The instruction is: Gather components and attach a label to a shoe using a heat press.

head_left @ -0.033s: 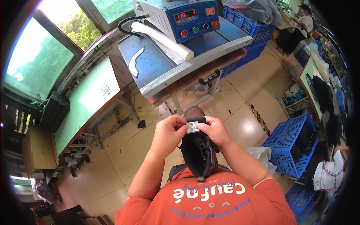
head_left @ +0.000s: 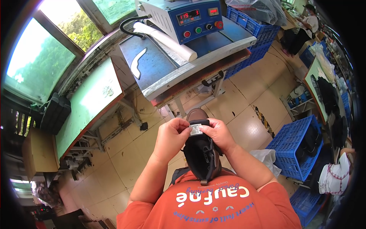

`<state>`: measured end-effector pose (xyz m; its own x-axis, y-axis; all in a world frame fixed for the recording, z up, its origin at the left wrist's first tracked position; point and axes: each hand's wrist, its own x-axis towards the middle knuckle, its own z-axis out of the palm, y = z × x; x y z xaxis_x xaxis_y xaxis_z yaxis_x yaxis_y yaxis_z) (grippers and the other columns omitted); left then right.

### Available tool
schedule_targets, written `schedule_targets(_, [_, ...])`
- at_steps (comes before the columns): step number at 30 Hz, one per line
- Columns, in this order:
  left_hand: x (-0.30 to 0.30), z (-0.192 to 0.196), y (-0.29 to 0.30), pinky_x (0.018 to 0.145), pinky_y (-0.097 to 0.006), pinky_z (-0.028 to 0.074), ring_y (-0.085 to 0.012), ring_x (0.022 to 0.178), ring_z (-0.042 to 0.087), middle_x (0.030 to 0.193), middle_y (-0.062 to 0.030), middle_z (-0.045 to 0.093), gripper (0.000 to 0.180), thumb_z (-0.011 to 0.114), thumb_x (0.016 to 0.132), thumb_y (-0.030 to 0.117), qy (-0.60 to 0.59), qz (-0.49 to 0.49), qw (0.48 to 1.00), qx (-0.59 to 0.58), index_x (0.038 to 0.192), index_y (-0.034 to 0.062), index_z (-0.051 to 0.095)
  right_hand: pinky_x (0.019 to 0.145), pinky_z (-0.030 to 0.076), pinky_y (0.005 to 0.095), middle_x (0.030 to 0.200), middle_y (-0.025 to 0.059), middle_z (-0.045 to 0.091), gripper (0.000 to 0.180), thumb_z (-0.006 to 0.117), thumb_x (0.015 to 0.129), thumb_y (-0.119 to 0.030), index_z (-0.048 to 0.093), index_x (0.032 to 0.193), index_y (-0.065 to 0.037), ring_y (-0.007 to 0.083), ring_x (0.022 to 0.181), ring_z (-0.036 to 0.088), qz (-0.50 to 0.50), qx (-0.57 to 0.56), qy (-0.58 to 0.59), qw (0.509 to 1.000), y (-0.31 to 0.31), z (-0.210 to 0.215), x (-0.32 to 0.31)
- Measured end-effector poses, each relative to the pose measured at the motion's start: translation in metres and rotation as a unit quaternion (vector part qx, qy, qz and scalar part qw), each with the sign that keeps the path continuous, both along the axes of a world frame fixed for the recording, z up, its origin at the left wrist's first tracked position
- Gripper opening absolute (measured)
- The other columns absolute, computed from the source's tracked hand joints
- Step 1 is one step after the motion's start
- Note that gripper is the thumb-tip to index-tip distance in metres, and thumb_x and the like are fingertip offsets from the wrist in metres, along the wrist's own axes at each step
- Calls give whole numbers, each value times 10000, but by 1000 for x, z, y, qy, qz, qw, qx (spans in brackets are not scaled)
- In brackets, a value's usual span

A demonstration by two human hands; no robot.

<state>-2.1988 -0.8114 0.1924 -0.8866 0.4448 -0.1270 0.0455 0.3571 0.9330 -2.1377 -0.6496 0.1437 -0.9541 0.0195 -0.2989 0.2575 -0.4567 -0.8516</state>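
Note:
A brown shoe [head_left: 197, 113] with a black lining is held upright against my front, its toe pointing away from me and its opening facing up. On the inner side of its black tongue lies a small white label [head_left: 196, 129] with fine dark print. The thumb and fingertips of my left hand [head_left: 173, 133] are pinched at the label's left edge. My right hand [head_left: 219, 135] grips the tongue from the right, its thumb lying on the label's right edge. The fingers behind the tongue are hidden.
Ahead stands a blue machine [head_left: 198, 23] with a display and buttons, on a metal-edged table [head_left: 160, 80]. A green-topped table [head_left: 89, 103] is at left under the windows. Blue crates [head_left: 289, 152] holding dark items stand at right. A person [head_left: 305, 28] is at the far right.

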Motion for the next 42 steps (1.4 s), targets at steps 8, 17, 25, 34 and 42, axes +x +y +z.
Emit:
schedule_targets(8, [9,-8,1,541,-196,437,-63,619,548,705,-26,581,62,659,739,17,176,22,983,-50,782,-11,624,663,473,217,851,21,629,152,578,852,-93,618,956,10,60,732,564,2,9,25,1000,1,3,2])
schedule_targets(17, [4,-22,2,607,-176,451,-48,687,541,870,-30,616,41,651,755,-10,-62,63,989,115,787,-17,628,650,472,214,848,27,625,143,565,865,-108,606,940,6,64,721,567,5,14,24,1000,2,0,4])
schedule_targets(25, [3,-25,3,646,-195,460,-65,724,554,882,-44,626,29,639,744,-29,-36,60,992,106,770,-26,627,731,447,219,864,24,620,243,441,936,-167,597,960,17,69,777,549,0,-33,42,999,1,-7,4])
schedule_targets(34, [3,-31,0,657,-204,465,-82,735,561,907,-46,611,22,643,736,-32,-42,66,990,121,742,-22,624,711,449,213,866,24,617,241,446,937,-176,592,965,13,65,763,547,0,-38,32,999,-1,-3,4])
schedule_targets(42, [2,-25,2,646,-207,470,-82,732,562,890,-53,614,28,651,717,-27,-22,59,993,100,735,-24,630,702,446,212,852,18,608,234,450,930,-172,590,960,14,63,759,543,3,-26,38,999,1,-6,4])
